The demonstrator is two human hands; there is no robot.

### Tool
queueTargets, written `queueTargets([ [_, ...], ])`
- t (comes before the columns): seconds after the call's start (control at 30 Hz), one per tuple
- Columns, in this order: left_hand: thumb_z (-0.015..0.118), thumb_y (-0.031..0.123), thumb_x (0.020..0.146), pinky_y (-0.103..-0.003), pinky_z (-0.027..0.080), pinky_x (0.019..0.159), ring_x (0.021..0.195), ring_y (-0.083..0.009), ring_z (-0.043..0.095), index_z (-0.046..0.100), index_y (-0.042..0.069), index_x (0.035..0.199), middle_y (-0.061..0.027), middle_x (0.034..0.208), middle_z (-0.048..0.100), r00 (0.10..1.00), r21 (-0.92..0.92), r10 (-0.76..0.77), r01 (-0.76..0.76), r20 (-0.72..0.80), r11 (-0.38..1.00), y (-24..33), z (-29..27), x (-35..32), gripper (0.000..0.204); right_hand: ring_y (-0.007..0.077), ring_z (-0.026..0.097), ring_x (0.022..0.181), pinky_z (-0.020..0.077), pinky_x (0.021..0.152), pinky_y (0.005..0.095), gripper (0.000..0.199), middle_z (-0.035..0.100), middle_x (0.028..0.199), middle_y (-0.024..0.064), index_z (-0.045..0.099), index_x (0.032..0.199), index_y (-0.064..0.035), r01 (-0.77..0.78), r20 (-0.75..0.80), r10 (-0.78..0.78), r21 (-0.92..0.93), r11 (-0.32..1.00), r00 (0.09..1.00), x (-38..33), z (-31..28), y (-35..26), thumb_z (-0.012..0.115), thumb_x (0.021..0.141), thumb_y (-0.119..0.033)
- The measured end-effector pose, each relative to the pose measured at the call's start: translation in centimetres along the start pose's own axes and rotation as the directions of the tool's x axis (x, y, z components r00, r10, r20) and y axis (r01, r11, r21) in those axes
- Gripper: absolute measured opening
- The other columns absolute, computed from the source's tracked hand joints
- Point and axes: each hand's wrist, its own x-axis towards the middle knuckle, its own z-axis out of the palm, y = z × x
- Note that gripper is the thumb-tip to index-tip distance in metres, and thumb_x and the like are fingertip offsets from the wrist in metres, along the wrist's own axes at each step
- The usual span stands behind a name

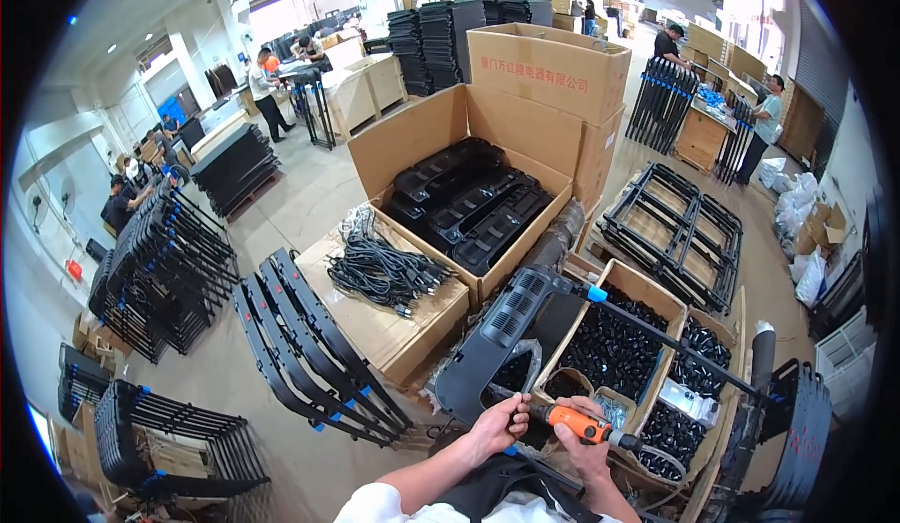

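In my right hand [583, 440] is an orange power screwdriver [578, 422], its front end turned left toward my other hand. My left hand [500, 424] is closed with the fingertips pinched together by the tool's tip; whatever is between them is too small to make out. Just beyond both hands lies a black plastic housing [506, 321] with vent slots, joined to a black tube frame [670, 340]. A blue cap [596, 293] sits on that frame. Right of the housing, a wooden tray [664, 291] holds many small black parts [609, 347].
An open cardboard box [411, 159] of black housings stands ahead, with bundled black cables [382, 265] on a carton to its left. Black frames [305, 345] lean at the left; others [680, 232] lie stacked at the right. Several people work farther off.
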Motion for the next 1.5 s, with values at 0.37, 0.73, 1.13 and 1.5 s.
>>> queueTargets([
  [0.37, 0.053, 0.03, 0.114, -0.022, 0.039, 0.053, 0.069, -0.0083, 0.05, 0.059, 0.008, 0.13, 0.0027, 0.086, 0.056, 0.988, -0.036, -0.097, 0.102, 0.124, 0.994, 5.5, -0.6, 0.1, 0.027, 0.0274, 0.067, 0.123, 0.0526, 0.11, 0.0431, 0.058, 0.068, 0.134, 0.0205, 0.052, 0.142, -0.0019, 0.003, -0.008, -0.003, -0.072, 0.997, 1.0, 3.5, 4.5, -0.1, 0.077, 0.09, -0.002],
  [0.73, 0.049, 0.031, 0.115, -0.025, 0.044, 0.061, 0.071, -0.0122, 0.054, 0.063, 0.005, 0.13, 0.0003, 0.09, 0.061, 0.999, 0.029, 0.028, -0.03, 0.04, 0.999, 9.7, -0.8, -1.9, 0.034, 0.024, 0.065, 0.124, 0.0504, 0.111, 0.0413, 0.056, 0.066, 0.136, 0.0176, 0.051, 0.143, -0.0028, -0.02, 0.003, 0.021, -0.203, 0.979, 1.0, 11.8, 10.6, 0.5, 0.076, 0.093, -0.003],
  [1.13, 0.055, 0.027, 0.113, -0.024, 0.039, 0.056, 0.068, -0.008, 0.053, 0.065, 0.01, 0.116, 0.0029, 0.086, 0.062, 0.997, 0.389, 0.058, -0.073, 0.051, 0.918, 12.9, -4.7, -0.7, 0.019, 0.0196, 0.07, 0.112, 0.0582, 0.098, 0.0344, 0.052, 0.072, 0.126, 0.0147, 0.058, 0.139, -0.0005, -0.022, -0.005, 0.022, -0.316, 0.948, 1.0, 21.8, 15.8, 2.5, 0.078, 0.092, -0.005],
  [1.5, 0.049, 0.021, 0.115, -0.023, 0.043, 0.059, 0.071, -0.0082, 0.056, 0.065, 0.009, 0.124, 0.001, 0.091, 0.065, 1.0, 0.321, 0.012, -0.02, 0.027, 0.947, 13.1, -5.7, -0.1, 0.022, 0.0179, 0.069, 0.111, 0.0556, 0.101, 0.034, 0.051, 0.073, 0.124, 0.0129, 0.061, 0.136, -0.0005, -0.09, 0.003, 0.101, -0.418, 0.904, 0.995, 23.6, 16.7, 4.3, 0.081, 0.09, -0.006],
])
